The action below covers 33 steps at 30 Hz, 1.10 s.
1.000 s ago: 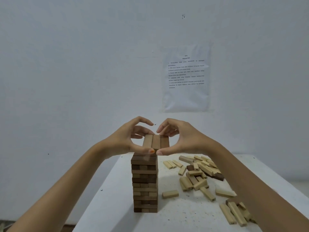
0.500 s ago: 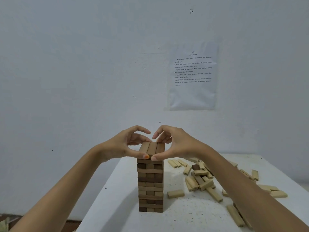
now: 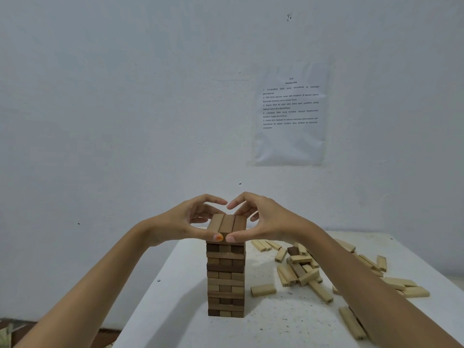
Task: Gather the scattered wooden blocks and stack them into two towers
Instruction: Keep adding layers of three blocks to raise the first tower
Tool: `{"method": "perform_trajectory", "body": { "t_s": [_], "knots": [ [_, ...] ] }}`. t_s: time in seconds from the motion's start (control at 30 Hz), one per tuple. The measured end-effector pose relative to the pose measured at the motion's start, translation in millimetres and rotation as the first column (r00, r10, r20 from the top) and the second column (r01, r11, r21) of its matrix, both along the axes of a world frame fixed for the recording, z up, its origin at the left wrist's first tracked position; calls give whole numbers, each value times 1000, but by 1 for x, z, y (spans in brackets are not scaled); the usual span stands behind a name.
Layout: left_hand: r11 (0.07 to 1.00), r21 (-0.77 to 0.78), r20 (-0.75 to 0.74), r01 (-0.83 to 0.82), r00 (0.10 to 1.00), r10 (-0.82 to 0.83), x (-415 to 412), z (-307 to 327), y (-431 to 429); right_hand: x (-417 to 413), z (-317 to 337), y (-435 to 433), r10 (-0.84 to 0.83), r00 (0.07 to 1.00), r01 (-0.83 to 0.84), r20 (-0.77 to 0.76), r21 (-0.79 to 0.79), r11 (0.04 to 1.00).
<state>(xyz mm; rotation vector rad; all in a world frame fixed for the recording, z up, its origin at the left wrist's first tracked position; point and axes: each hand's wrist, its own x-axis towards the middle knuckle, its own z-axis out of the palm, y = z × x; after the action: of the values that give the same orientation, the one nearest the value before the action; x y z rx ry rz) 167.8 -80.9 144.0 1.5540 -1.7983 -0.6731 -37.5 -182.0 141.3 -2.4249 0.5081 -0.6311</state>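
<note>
Tower stands upright, many three-block layers crossing in turn, dark and light brown mixed. Top layer: three brown blocks side by side, running near to far. Pale loose blocks lie scattered right of it.

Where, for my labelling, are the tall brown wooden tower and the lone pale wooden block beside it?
Tall brown wooden tower [image 3: 225, 281]: head view, middle of front face.
Lone pale wooden block [image 3: 263, 289]: head view, its visible middle.

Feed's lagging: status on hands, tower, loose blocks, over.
Left hand, right hand both pinch top layer, thumbs on near end. Tower upright on table. Loose blocks piled to its right, second tower not started. Nothing in the way.
</note>
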Motion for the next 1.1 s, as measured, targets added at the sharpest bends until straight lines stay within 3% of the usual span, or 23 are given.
{"method": "perform_trajectory", "body": {
  "t_s": [0.53, 0.8, 0.93, 1.1],
  "knots": [
    [1000, -25, -58, -8, 998, 7, -1, -6, -3, 3, -10, -2, -2, 999, 1, 44, 27, 1000],
    [1000, -8, -34, -7, 999, 7, -1, -5, -2, -1, -8, -2, 16, 999, -14, -37, 50, 999],
    [988, -140, -95, -71, 994, 58, -8, 10, 10, -11, 3, 0, 12, 1000, -12, -5, 52, 999],
    [892, -409, -260, -192, 962, 87, -44, 38, 24, -41, 28, 6, -31, 990, 23, 135, 64, 998]
  ]
}}
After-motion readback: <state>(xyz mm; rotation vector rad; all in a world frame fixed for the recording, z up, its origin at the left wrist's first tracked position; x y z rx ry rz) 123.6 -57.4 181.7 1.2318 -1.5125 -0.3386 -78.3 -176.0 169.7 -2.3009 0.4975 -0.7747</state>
